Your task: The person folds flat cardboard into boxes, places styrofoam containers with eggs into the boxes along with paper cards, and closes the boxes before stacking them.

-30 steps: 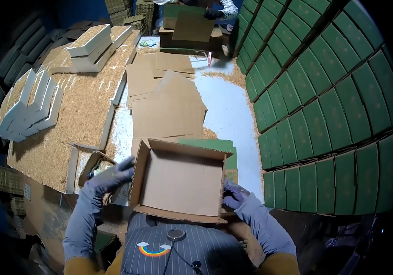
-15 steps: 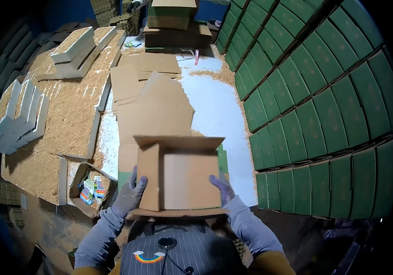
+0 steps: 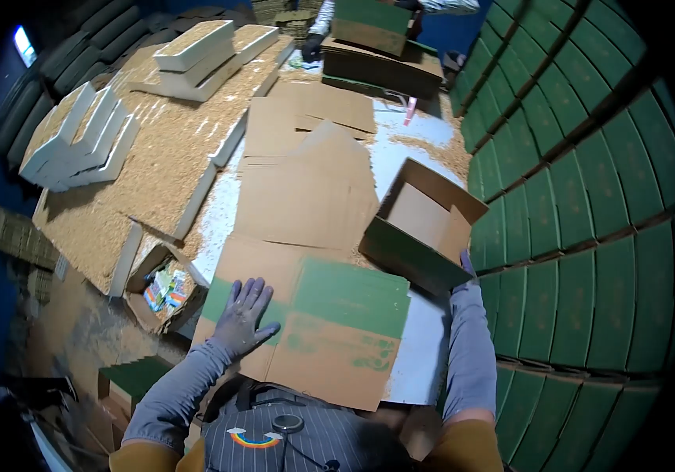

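Note:
My left hand (image 3: 244, 321), in a grey glove, lies flat with fingers spread on a green-and-brown flattened cardboard sheet (image 3: 345, 303). On the right, an open-topped cardboard box (image 3: 412, 250), green outside and brown inside, sits turned at an angle beside the sheet. My right hand (image 3: 467, 266) grips the box at its near right corner; most of the fingers are hidden behind the box wall. More flat brown cardboard (image 3: 306, 193) extends away from me along the white table (image 3: 420, 346).
Stacked green boxes (image 3: 565, 197) form a wall on the right. Left are sawdust-covered boards with white trays (image 3: 196, 59) and a carton (image 3: 148, 311) holding colourful packets. At the far end, another person's gloved hand (image 3: 311, 47) is beside stacked boxes (image 3: 380, 71).
The box has gone from between both hands in front of me to the right, turning as it went. My left hand has let go of it and now rests on the cardboard sheet.

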A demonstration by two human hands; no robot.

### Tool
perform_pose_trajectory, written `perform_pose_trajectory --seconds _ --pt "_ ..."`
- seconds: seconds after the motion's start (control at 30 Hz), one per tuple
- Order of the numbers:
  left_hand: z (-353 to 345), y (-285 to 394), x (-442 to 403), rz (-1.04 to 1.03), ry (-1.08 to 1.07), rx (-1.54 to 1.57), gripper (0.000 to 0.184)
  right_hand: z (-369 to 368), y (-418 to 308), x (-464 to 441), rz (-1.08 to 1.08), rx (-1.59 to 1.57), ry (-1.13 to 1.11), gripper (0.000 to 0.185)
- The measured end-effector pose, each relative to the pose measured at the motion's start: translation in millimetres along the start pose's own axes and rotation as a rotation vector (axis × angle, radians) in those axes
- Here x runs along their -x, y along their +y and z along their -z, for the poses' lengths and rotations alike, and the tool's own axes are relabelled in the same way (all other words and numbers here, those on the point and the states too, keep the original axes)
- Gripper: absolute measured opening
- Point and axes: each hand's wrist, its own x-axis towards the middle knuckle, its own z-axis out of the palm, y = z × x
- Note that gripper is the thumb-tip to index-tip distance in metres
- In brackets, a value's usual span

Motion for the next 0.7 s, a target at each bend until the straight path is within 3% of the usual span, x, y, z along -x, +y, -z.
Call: perform_pose_trajectory --seconds 0.1,0.13,0.17,0.2,0.23,0.3,0.33,0.4,0.5,0.63,0.7 --pt "-1.7 -3.1 -1.7 -0.037 0.019 0.067 0.078 -6.0 38.0 29.4 -0.163 0.034 0.171 0.048" --pt "-1.2 -4.7 0.1 -0.031 0.02 0.093 0.078 12.9 71.8 27.6 -0.044 -0.61 -0.424 0.05" --pt "-3.4 -7.2 1.2 -0.05 0.043 0.087 0.079 34.9 109.3 23.8 -0.277 -1.079 -1.073 0.059" --pt "-3.5 -9.3 2.1 -0.066 0.059 0.064 0.079 4.7 124.0 63.2 -0.248 -1.191 -1.183 0.067" --pt "-10.4 -12.9 3.4 -0.073 0.088 0.067 0.078 -27.5 122.8 111.7 -0.408 -0.815 -0.576 0.072" --pt "-10.4 -16.6 5.1 -0.042 0.085 0.081 0.078 -93.7 64.1 185.6 -0.509 -0.392 0.001 0.078" --pt "-8.6 -24.0 7.1 -0.054 0.074 0.111 0.077 -132.8 24.4 198.8 -0.521 -0.451 -0.252 0.082" --pt "-2.9 -51.2 14.1 -0.051 0.094 0.113 0.076 -176.4 7.4 204.8 -0.513 -0.509 -0.495 0.087" --pt "9.9 -109.9 26.3 -0.044 0.121 0.049 0.075 -214.7 28.6 208.5 -0.587 -0.277 -0.319 0.085" --pt "34.4 -165.2 31.9 -0.062 0.087 0.079 0.074 -258.0 29.2 240.0 -0.434 -0.177 -0.213 0.074" --pt "26.9 -163.4 24.8 -0.084 0.116 0.094 0.074 -263.7 27.8 252.7 -0.4 -0.171 -0.106 0.054"
